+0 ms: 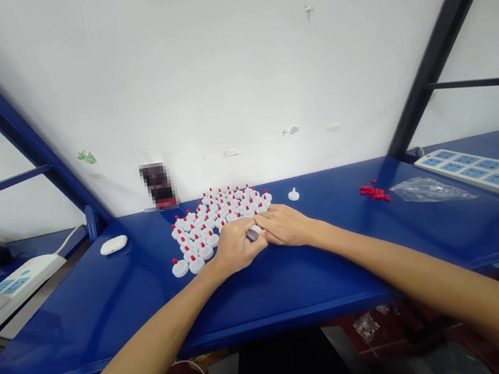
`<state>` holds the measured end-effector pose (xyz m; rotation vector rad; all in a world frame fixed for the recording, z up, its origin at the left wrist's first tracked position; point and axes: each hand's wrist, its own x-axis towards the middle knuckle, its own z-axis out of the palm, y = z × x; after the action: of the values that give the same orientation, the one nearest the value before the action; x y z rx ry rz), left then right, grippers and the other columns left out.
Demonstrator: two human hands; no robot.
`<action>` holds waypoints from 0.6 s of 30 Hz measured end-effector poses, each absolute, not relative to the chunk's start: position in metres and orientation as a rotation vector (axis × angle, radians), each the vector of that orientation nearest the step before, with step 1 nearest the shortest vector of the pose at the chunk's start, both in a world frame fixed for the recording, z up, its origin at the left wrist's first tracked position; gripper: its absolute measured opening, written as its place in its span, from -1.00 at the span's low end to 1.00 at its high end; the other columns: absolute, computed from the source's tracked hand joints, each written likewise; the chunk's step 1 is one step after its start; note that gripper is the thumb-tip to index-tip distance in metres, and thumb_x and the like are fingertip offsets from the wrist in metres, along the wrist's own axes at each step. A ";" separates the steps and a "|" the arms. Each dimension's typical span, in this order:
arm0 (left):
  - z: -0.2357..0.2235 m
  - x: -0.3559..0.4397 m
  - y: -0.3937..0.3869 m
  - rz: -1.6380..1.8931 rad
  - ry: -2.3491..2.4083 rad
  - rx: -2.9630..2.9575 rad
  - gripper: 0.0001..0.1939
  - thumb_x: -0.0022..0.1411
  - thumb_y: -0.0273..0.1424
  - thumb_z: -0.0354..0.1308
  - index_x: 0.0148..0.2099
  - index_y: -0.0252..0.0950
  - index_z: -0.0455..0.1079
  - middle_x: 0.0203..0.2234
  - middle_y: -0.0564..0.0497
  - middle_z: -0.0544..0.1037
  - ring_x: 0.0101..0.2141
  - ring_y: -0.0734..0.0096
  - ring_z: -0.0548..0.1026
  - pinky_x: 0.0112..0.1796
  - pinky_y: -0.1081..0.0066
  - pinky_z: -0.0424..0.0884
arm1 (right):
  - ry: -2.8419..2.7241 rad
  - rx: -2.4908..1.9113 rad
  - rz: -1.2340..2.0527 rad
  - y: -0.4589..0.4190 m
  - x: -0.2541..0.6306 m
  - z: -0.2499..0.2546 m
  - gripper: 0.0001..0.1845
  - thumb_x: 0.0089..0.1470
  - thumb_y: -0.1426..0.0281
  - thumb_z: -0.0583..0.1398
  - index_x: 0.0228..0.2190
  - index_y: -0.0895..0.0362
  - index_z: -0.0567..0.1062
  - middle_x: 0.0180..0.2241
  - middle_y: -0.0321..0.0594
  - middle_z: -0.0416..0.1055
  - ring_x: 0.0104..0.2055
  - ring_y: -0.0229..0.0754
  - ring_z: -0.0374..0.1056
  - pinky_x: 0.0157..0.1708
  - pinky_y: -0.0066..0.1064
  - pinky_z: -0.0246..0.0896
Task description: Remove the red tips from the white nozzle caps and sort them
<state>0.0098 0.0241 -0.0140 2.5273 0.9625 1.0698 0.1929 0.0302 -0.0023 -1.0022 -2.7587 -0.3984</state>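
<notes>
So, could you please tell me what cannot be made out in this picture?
In the head view:
- Held white cap: mostly hidden by the left hand and right hand; its top is not visible.
- Dark object by the wall: blurred by pixelation.
- Red pieces: too small and bunched to count.
- Left power strip: cut off by the left edge.

The glossy blue table carries smooth, red-tipped, round white plastic caps and, at their three o'clock, a shiny, crinkled clear plastic bag.
</notes>
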 end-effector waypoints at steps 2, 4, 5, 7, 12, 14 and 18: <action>-0.012 0.012 0.023 1.085 0.943 2.509 -0.72 0.18 -0.28 0.04 -0.52 -0.30 0.19 -0.61 0.10 0.32 -0.54 0.50 0.24 -0.42 0.44 0.13 | -2.723 -0.960 -0.361 0.031 0.191 -0.005 -0.68 0.32 0.28 -0.05 -0.23 0.22 0.40 -0.31 -0.04 0.48 -0.36 -0.09 0.32 -0.26 -0.28 0.07; -0.009 0.014 0.020 1.096 0.957 2.437 -0.69 0.22 -0.27 0.00 -0.54 -0.30 0.17 -0.65 0.12 0.26 -0.56 0.52 0.21 -0.44 0.44 0.12 | -2.671 -0.929 -0.284 0.033 0.190 -0.008 -0.70 0.31 0.30 -0.06 -0.27 0.19 0.38 -0.35 -0.08 0.45 -0.37 -0.12 0.29 -0.29 -0.32 0.07; -0.008 0.013 0.019 1.102 0.966 2.415 -0.68 0.22 -0.27 -0.02 -0.55 -0.29 0.14 -0.66 0.12 0.24 -0.57 0.53 0.19 -0.45 0.45 0.11 | -2.636 -0.933 -0.231 0.036 0.191 -0.009 -0.72 0.29 0.32 -0.07 -0.29 0.17 0.37 -0.37 -0.10 0.44 -0.39 -0.13 0.27 -0.31 -0.33 0.06; -0.006 0.009 0.016 1.139 0.969 2.440 -0.67 0.20 -0.27 0.01 -0.56 -0.28 0.07 -0.67 0.13 0.19 -0.58 0.54 0.15 -0.47 0.44 0.08 | -2.536 -0.994 -0.126 0.042 0.203 -0.009 -0.76 0.25 0.37 -0.06 -0.34 0.15 0.36 -0.40 -0.14 0.40 -0.40 -0.15 0.23 -0.34 -0.36 0.05; 0.007 -0.022 0.020 1.355 1.002 2.548 -0.70 0.21 -0.28 0.03 -0.53 -0.26 0.12 -0.63 0.12 0.20 -0.56 0.51 0.15 -0.46 0.42 0.10 | -2.175 -1.210 0.017 0.057 0.256 -0.006 -0.74 0.24 0.39 -0.11 -0.32 0.14 0.34 -0.46 -0.21 0.33 -0.44 -0.16 0.20 -0.34 -0.34 0.09; 0.009 -0.031 0.025 1.386 1.067 2.519 -0.76 0.24 -0.28 0.02 -0.43 -0.28 0.27 -0.56 0.07 0.31 -0.51 0.47 0.24 -0.42 0.42 0.17 | -2.105 -1.186 0.081 0.060 0.266 -0.003 -0.67 0.29 0.36 -0.14 -0.24 0.15 0.38 -0.39 -0.19 0.37 -0.38 -0.15 0.27 -0.28 -0.34 0.14; 0.000 -0.027 0.029 1.248 1.034 2.560 -0.79 0.26 -0.27 0.09 -0.21 -0.31 0.41 -0.42 0.01 0.42 -0.44 0.43 0.34 -0.35 0.40 0.29 | -2.176 -1.168 0.070 0.064 0.270 0.000 -0.63 0.26 0.36 -0.07 -0.13 0.19 0.47 -0.23 -0.07 0.41 -0.18 -0.09 0.34 -0.11 -0.28 0.18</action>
<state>-0.0275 0.0286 -0.0003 2.5600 1.0341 1.2481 0.2699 0.0642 0.0002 -1.1684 -2.1758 0.0698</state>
